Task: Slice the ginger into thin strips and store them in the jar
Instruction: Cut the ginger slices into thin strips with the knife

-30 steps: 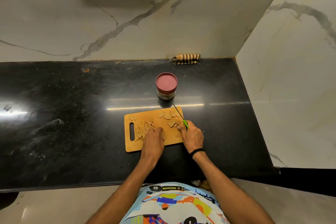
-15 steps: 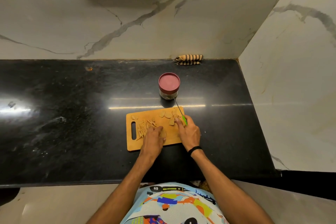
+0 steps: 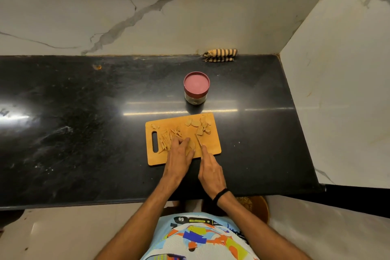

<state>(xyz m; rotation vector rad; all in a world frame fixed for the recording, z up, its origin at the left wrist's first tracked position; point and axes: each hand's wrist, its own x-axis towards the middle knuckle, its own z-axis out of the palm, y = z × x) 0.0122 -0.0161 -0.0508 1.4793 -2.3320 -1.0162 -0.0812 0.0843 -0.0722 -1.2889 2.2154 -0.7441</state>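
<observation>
The left hand [image 3: 179, 155] pins a slice [image 3: 191, 145] of ginger to the board [image 3: 212, 146], fingers bent over it. The right hand [image 3: 209, 168] is wrapped round the knife [image 3: 198, 140], handle hidden in the fist, blade pointing away just right of the left fingertips. The main risk, I judge, is a nick: blade and fingertips are nearly touching, and so thin a piece may skid under pressure. The strips [image 3: 168, 138] lie heaped by the left hand near the board's handle slot, where a sweep of the wrist could push them onto the counter [image 3: 84, 133]. The uncut slices [image 3: 198, 123] crowd the far right corner, close to the edge. The jar [image 3: 196, 88] stands beyond the board, apart from it, lid on, so it needs opening before filling. Bare counter lies to the left and right; the wall [image 3: 337, 91] closes the right side
</observation>
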